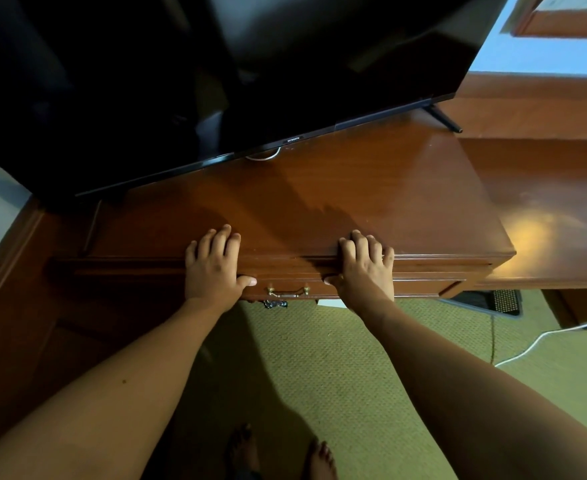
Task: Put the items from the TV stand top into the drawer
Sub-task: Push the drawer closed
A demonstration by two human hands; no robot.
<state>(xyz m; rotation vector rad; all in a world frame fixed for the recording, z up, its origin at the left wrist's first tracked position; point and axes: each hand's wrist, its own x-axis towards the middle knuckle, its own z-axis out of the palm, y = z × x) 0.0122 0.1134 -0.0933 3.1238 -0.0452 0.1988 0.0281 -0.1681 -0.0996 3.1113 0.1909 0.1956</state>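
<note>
The brown wooden TV stand top carries no loose items that I can see. Its drawer sits pushed in under the front edge, with a brass handle and a bunch of keys hanging just below. My left hand lies over the front edge left of the handle, fingers spread on the top and thumb against the drawer front. My right hand rests the same way to the right of the handle. Neither hand holds an object.
A large black TV stands along the back of the stand, one foot at the right and a white cable loop beneath it. Below lie green carpet, my bare feet, a white floor cable and a black mesh object.
</note>
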